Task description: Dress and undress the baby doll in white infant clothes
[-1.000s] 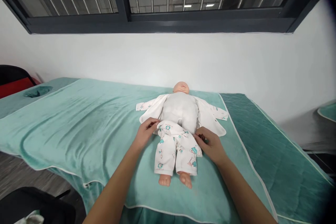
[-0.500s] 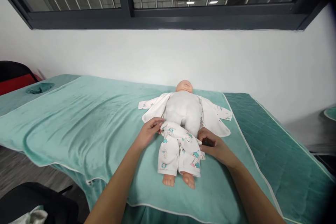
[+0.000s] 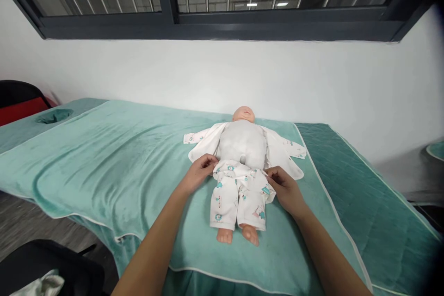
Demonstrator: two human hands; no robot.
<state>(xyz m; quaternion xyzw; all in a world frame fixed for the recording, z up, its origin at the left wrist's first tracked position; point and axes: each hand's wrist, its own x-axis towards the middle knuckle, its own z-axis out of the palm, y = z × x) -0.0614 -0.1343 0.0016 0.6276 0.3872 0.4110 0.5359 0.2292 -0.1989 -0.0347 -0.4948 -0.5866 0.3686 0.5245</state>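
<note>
A baby doll (image 3: 242,143) lies on its back, head toward the wall and bare feet toward me. White printed pants (image 3: 225,199) cover its legs, with the waistband across the lower belly. My left hand (image 3: 201,171) pinches the waistband at the left side. At the right side, my right hand (image 3: 282,187) has its fingers closed on the pants' waist edge. The doll's white printed jacket (image 3: 282,152) is spread open on both sides, its sleeves on the arms. The soft grey-white torso shows between the jacket's halves.
A light green blanket (image 3: 104,148) covers the bed, with a darker quilted cover (image 3: 350,180) at the right. A face hole (image 3: 53,116) opens at the far left. A black chair (image 3: 52,268) holding some cloth stands at the lower left. Behind the bed are a white wall and barred window.
My right hand has raised the right side of the pants' waist toward the belly, so the waistband lies more level. My left hand has shifted only slightly.
</note>
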